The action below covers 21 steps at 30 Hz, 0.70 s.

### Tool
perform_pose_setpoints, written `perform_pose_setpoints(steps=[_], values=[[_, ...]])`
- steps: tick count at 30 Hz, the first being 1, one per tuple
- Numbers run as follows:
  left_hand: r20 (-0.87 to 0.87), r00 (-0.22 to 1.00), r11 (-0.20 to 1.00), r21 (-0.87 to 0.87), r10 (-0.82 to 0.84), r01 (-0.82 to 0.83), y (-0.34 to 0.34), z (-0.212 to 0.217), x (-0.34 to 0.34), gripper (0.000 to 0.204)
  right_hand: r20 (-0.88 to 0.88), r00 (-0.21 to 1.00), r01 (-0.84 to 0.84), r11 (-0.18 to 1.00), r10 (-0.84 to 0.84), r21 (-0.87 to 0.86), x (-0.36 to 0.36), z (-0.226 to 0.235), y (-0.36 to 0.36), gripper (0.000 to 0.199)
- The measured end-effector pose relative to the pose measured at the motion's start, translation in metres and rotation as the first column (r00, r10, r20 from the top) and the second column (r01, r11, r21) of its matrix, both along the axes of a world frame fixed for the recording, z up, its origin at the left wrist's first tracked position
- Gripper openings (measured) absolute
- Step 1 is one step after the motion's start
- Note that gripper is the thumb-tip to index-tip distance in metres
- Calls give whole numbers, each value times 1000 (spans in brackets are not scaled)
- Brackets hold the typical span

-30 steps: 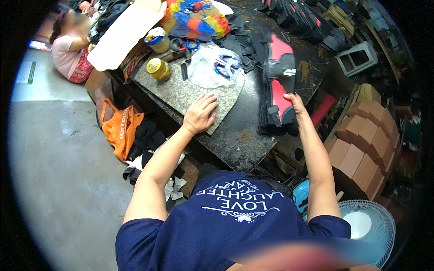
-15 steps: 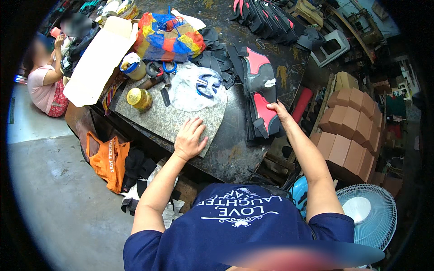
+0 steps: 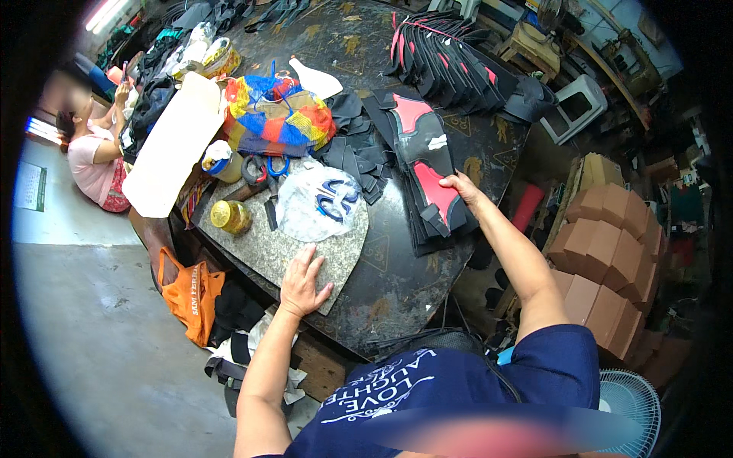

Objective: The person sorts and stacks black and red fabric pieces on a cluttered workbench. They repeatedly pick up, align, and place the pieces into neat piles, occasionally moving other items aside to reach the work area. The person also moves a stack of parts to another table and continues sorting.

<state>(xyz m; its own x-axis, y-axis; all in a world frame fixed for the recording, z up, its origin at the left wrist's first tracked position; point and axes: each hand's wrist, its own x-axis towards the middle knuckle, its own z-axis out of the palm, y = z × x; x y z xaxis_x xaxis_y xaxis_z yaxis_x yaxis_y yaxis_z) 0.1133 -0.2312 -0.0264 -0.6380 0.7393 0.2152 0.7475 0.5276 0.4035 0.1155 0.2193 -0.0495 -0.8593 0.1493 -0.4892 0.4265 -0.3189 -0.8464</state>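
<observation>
The stack of black-and-pink pieces [image 3: 424, 151] is lying on the dark worktable [image 3: 382, 286], and, taking the wearer's straight-ahead as twelve, I'm seeing one small white mark [image 3: 437, 143] near the middle of its top, too tiny for me to be making out. Bigger writing is showing elsewhere: white lettering with a curly ornament is crossing the navy shirt [image 3: 489, 382] at six o'clock, and pale capitals are running along the orange bag [image 3: 191, 305], which is hanging near nine o'clock from the left hand [image 3: 303, 284]. Farther out, toward ten, a pale sheet [image 3: 32, 187] is bearing marks too small to be reading from here. The stack is touching the right hand [image 3: 462, 192] and spreading from it mostly toward ten and eleven o'clock; that hand is resting its thumb on the nearer pink, but the stack's edge is hiding some of the other fingers, so I cannot tell how far they are closing or whether they are gripping. From the left hand, the stack is lying well apart, between one and two o'clock. That left hand is lying open, palm down, fingers spreading, holding nothing, at the near edge of the speckled slab [image 3: 259, 259]. A yellow-lidded jar [image 3: 230, 217] is standing between ten and eleven from it.
</observation>
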Motion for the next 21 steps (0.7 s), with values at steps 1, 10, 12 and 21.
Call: perform_pose_setpoints(steps=[1, 10, 12, 21], values=[[-7, 1000, 1000, -5, 2, -2, 0, 0, 0, 59, -73, 997, -16, 998, 20, 52, -1, -2, -1, 59], [-42, 999, 997, -84, -4, 1, 5, -2, 3, 61, -150, 989, 28, 996, -15, 84, -1, -14, -5, 54], [-43, 999, 993, -116, 2, -7, 6, -1, 3, 61, -136, 990, 37, 999, -32, 32, 0, -13, -6, 53], [82, 930, 907, 205, 359, -368, 58, 9, 28, 58, -82, 997, 0, 994, 10, 113, -5, -17, 3, 82]])
